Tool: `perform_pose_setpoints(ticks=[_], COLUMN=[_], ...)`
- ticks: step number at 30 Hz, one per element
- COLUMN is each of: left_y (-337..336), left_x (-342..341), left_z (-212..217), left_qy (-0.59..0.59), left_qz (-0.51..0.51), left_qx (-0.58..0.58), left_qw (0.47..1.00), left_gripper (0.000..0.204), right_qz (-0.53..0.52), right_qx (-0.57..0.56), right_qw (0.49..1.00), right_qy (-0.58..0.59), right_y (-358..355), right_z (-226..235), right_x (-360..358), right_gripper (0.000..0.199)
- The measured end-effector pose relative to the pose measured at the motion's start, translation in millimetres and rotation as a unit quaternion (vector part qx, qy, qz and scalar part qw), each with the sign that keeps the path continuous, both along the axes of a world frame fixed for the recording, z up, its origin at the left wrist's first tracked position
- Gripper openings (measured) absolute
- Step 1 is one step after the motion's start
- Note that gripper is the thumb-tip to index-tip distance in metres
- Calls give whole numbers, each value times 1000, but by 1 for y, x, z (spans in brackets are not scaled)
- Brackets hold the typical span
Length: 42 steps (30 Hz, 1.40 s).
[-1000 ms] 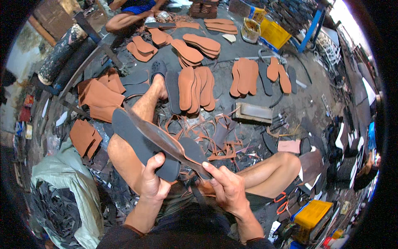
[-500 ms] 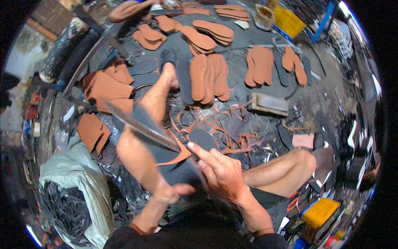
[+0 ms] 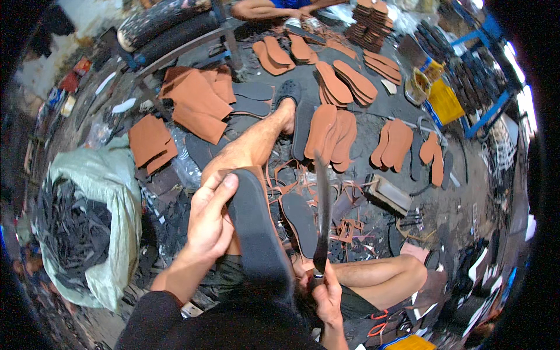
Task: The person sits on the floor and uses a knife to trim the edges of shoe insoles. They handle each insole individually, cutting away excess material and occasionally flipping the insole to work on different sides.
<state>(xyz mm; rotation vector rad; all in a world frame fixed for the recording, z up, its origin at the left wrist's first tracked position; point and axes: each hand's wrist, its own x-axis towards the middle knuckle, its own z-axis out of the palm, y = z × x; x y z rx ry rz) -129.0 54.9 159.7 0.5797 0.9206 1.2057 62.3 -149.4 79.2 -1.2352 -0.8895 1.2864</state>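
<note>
My left hand [image 3: 213, 219] grips a dark shoe sole [image 3: 256, 221] by its far left edge, thumb lying on top. The sole has a black upper face and a thin brown rim, and it rests over my lap. At the lower right my right hand [image 3: 326, 297] is closed round the handle of a long knife [image 3: 323, 216]. The curved blade points away from me, to the right of the sole and apart from it. Beyond the blade's left side another black sole [image 3: 300, 221] with a brown edge lies among the scraps.
Brown sole pieces [image 3: 335, 137] lie in stacks ahead, beside brown sheets [image 3: 198, 105]. A pale sack [image 3: 125, 204] of black scraps stands at left. A rectangular block [image 3: 388, 195] and thin brown offcuts [image 3: 350, 230] lie right. Another person's legs [image 3: 262, 9] show at the top.
The knife has swung from across the sole, pointing left, to pointing away at the sole's right. My left hand has moved to the sole's far end. The view has shifted.
</note>
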Motion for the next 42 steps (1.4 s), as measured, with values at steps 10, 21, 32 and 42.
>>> perform_pose_setpoints(ticks=[10,21,32,42], left_y=[-10,-5,-5,11], left_x=[-24,-30,-27,-63], left_z=[-6,-18,-19,-32], left_qy=[-7,13,83,-289], left_qz=[-83,-142,-247,-390], left_qx=[-140,-94,-35,-185], left_qw=[987,985,965,854], left_gripper=[26,28,23,58], right_qz=[39,69,371,296], right_qx=[100,164,188,49], right_qw=[919,900,779,933], right_qy=[-380,-398,-470,-197], right_y=[-29,100,208,183], right_z=[-20,2,83,78], right_x=[22,20,56,84], right_gripper=[40,49,45,39])
